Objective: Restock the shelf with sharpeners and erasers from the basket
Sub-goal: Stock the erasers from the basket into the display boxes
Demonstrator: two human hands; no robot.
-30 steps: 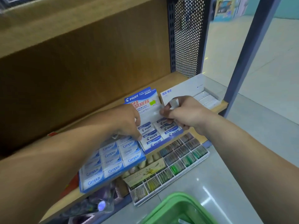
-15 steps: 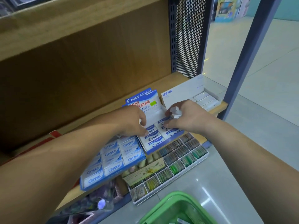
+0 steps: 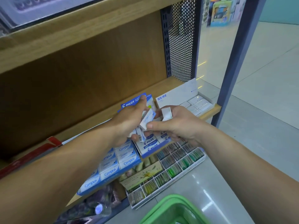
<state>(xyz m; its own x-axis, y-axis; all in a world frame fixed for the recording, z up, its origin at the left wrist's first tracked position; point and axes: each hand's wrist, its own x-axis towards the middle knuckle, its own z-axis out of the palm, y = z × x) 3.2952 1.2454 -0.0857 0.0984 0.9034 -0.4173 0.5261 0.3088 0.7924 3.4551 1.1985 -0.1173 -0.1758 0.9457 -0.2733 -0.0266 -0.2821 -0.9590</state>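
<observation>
In the centre of the frame our left hand grips several erasers above the Pilot box; our right hand pinches one. Light, stiff, slick-sleeved, we judge: pinch the long sides.

Eraser brands readable along the front edge of the shelf

"PILOT" stands in white on the upright blue header card near the middle of the front edge, followed by "FOA", the rest covered by a finger of the left hand. "PILOT" repeats on the boxed erasers below it. "Campus" is printed on each sleeve of the erasers in the blue tray further left, overhanging the edge. "国誉 橡皮" stands in blue on the raised white box lid by the right front corner. Print on the loose erasers held between the left hand and the right hand, and on the tan card under the shelf, is too blurred to read.
</observation>
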